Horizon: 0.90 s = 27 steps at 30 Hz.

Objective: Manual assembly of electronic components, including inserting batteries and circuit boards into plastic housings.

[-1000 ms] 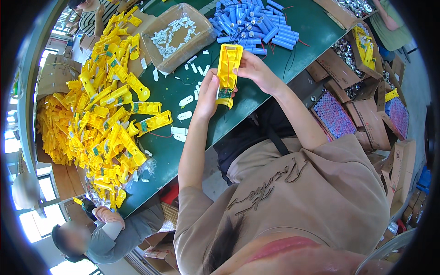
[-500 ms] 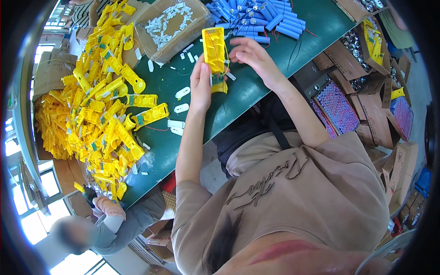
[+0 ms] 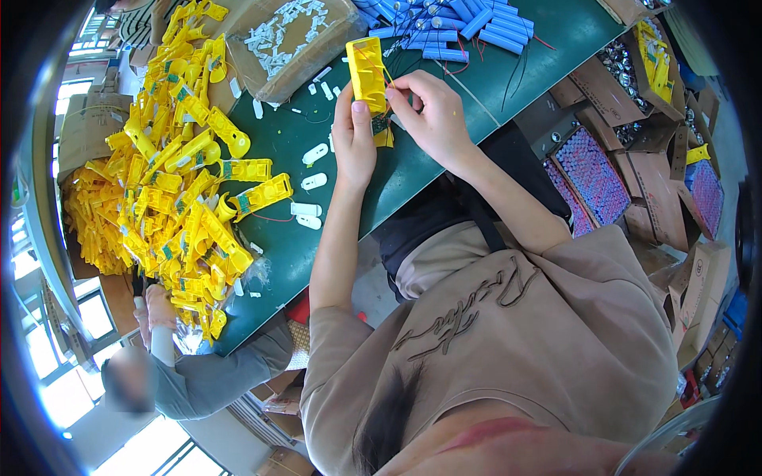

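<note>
My left hand (image 3: 355, 147) is closed round a yellow plastic housing (image 3: 366, 75), which stands tilted above the table with its ribbed hollow side showing. At the housing's right edge, the thumb and fingers of my right hand (image 3: 435, 119) pinch together on a thin wire (image 3: 389, 78). A small green circuit board (image 3: 379, 124) shows partly between my hands, near the housing's lower end. White oval plastic pieces (image 3: 314, 181) lie on the green table left of my left forearm.
A large heap of yellow housings (image 3: 171, 166) covers the table's left side. Behind my hands stand a cardboard box of small white parts (image 3: 298, 59) and a pile of blue cylindrical cells (image 3: 476, 28) with wires. A co-worker (image 3: 214, 369) is at lower left; cartons (image 3: 651, 190) stand at right.
My right hand has moved left to the housing, and its spread fingers have closed on the wire. The housing has shifted slightly up and left. The co-worker's arms have moved.
</note>
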Each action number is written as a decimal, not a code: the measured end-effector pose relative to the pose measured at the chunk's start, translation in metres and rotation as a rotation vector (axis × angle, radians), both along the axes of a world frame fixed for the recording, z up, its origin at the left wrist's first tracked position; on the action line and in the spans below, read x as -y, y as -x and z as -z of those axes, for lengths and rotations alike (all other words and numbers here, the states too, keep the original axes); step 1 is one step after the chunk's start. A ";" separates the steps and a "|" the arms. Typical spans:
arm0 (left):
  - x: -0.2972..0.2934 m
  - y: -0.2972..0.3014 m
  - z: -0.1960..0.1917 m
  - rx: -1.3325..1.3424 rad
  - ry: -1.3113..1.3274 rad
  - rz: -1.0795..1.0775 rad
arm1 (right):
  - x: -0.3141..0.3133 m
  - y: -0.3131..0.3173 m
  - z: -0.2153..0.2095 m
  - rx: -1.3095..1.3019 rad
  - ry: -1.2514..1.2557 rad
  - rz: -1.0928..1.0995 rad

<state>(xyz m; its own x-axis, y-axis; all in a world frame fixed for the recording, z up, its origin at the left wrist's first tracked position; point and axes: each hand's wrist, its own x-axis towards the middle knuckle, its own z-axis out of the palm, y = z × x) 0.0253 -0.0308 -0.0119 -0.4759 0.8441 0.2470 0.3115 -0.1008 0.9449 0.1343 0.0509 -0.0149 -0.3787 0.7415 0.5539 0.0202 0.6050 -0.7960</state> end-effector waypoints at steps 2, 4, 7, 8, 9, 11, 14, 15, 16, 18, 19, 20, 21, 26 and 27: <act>0.000 0.000 0.001 -0.073 0.030 -0.066 | 0.005 0.001 -0.001 -0.005 0.017 -0.004; 0.000 0.003 0.005 -0.047 0.040 -0.064 | 0.010 0.004 -0.002 -0.010 0.033 -0.011; -0.001 0.007 0.013 0.062 0.029 -0.094 | 0.016 0.011 0.004 0.004 0.075 -0.056; -0.002 0.007 0.015 0.146 0.008 -0.125 | 0.016 0.014 0.009 0.021 0.021 -0.054; -0.001 0.007 0.016 0.145 0.010 -0.128 | 0.016 0.016 0.012 0.037 -0.032 -0.051; -0.001 0.006 0.012 0.285 0.012 -0.109 | 0.017 0.018 0.014 0.048 -0.087 -0.036; -0.002 0.001 0.004 0.340 0.017 -0.111 | 0.018 0.019 0.016 0.067 -0.179 -0.007; -0.001 0.000 0.004 0.343 0.018 -0.111 | 0.018 0.019 0.017 0.072 -0.216 0.006; 0.001 0.002 0.003 0.315 0.040 -0.103 | 0.017 0.019 0.016 0.073 -0.215 0.004; 0.002 0.004 0.005 0.289 0.063 -0.097 | 0.018 0.018 0.015 0.063 -0.235 0.010; 0.001 0.004 0.007 0.204 0.021 -0.077 | 0.017 0.018 0.014 0.063 -0.235 0.009; 0.001 0.005 0.007 0.118 -0.019 -0.058 | 0.017 0.019 0.014 0.063 -0.264 0.014; 0.002 0.004 0.007 0.118 -0.019 -0.060 | 0.017 0.019 0.014 0.063 -0.294 0.019; 0.000 -0.003 -0.003 0.146 -0.015 -0.085 | 0.021 0.023 0.021 0.048 -0.340 0.036; 0.000 -0.002 -0.001 0.146 -0.014 -0.083 | 0.022 0.023 0.022 0.062 -0.349 0.027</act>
